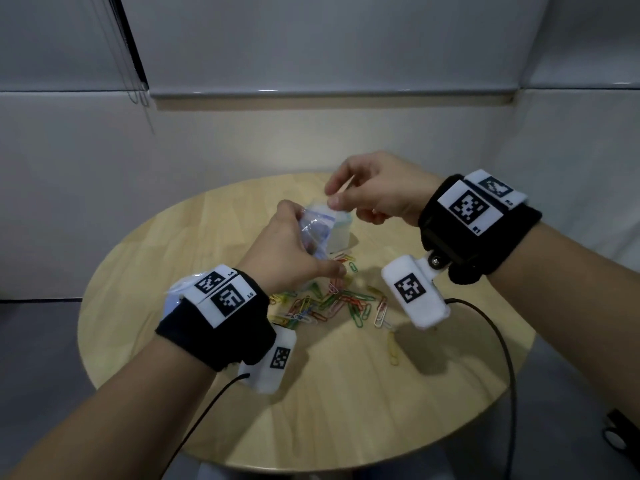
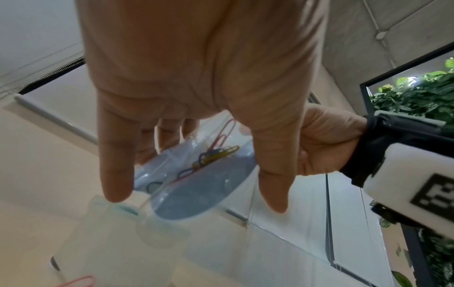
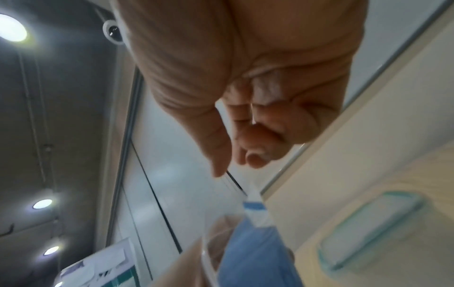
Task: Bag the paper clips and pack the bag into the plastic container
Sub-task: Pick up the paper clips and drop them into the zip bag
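My left hand [image 1: 294, 251] grips a clear zip bag [image 1: 317, 230] with a blue strip, held above the table with its mouth up. Several coloured clips lie inside the bag [image 2: 196, 165], and a pink clip [image 2: 226, 132] stands upright at its mouth. My right hand [image 1: 346, 199] hovers at the bag's top edge with thumb and fingers curled close together. Whether they pinch anything is hidden. The translucent plastic container [image 1: 341, 237] stands just behind the bag. A pile of coloured paper clips [image 1: 332, 303] lies on the table below my hands.
A single yellow clip [image 1: 393, 348] lies apart, nearer the front of the round wooden table [image 1: 346, 410]. A teal-rimmed plastic piece [image 3: 368, 229] lies on the table. Cables run from both wrist cameras. White walls stand close behind.
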`<state>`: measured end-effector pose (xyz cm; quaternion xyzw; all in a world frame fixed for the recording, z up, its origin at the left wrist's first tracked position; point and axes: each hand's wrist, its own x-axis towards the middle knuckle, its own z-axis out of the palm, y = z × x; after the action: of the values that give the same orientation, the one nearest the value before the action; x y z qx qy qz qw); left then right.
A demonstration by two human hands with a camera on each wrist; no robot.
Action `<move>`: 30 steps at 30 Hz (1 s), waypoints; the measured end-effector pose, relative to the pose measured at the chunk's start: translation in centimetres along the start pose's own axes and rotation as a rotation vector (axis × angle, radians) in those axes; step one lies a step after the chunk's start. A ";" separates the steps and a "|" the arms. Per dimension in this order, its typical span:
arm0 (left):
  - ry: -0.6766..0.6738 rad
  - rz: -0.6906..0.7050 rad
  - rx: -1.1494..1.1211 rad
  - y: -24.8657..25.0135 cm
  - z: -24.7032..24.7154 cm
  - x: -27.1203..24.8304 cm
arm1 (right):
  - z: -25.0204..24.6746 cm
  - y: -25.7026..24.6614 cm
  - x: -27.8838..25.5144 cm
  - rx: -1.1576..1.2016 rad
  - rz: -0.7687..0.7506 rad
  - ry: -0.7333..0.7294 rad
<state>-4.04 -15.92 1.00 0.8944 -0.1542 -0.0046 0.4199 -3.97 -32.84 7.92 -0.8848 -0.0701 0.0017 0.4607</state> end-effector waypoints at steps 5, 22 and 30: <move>0.024 -0.049 -0.018 -0.7 -1.1 -0.1 | -0.1 4.0 -1.9 -0.428 0.136 -0.327; 0.050 -0.070 0.021 -1.4 -2.2 -0.3 | 6.4 7.5 1.6 -0.821 0.098 -0.437; 0.001 -0.100 0.058 -2.2 -2.3 -0.6 | 5.4 7.3 1.5 -0.764 0.081 -0.346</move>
<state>-3.72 -12.73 0.77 0.9127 -0.1094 -0.0208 0.3931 -1.97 -32.38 -1.11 -0.9807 -0.1073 0.1422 0.0806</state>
